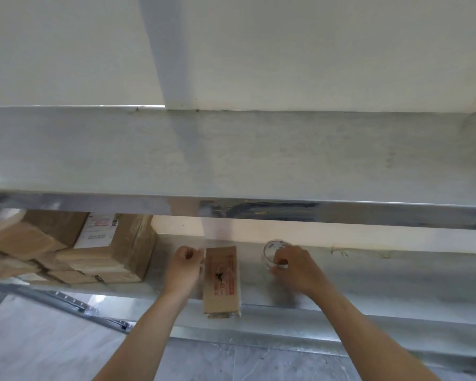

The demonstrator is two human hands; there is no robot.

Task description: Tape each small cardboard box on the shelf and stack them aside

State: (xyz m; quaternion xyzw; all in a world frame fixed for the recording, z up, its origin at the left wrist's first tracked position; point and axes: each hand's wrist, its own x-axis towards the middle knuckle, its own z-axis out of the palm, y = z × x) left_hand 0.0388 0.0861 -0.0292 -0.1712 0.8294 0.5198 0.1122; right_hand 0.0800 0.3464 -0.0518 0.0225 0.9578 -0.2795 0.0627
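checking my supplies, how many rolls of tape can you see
1. The clear tape roll is on the lower shelf, right of the small cardboard box, held in the right hand. The box stack at left might hide others.

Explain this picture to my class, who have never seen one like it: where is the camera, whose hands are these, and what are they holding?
The camera sits on a person's head, looking forward and down at their own bare arms. On the metal shelf lies a small cardboard box. The right hand grips a roll of clear tape, right of the box. The left hand, fingers curled, is beside the box's left edge; whether it pinches a tape end is unclear. A stack of boxes stands at the left.
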